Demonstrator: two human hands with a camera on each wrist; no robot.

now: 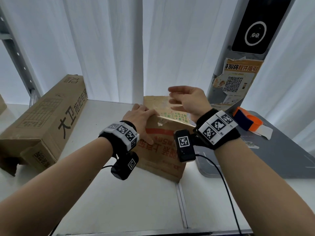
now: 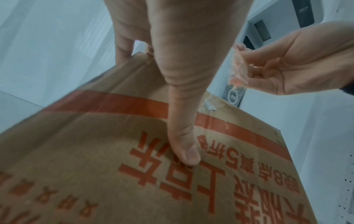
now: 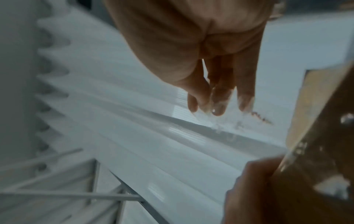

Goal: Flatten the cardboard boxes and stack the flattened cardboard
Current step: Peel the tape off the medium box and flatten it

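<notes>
Cardboard box (image 1: pixel 162 150) with orange print stands mid-table, likely light and stiff, best taken by its top edge, where the left hand (image 1: pixel 141 116) clamps it, thumb on the near face, while only the left wrist view shows the right hand (image 2: pixel 298 63) pinching clear tape (image 2: pixel 239 72).

Our count of what we see on the white surface

We count two cardboard boxes: one long box (image 1: pixel 42 120) lying at the left and one red-printed box (image 1: pixel 163 150) at the middle. We count two hands, left hand (image 1: pixel 141 116) and right hand (image 1: pixel 189 99), one orange tape dispenser (image 1: pixel 247 121) and one grey mat (image 1: pixel 272 154).
</notes>
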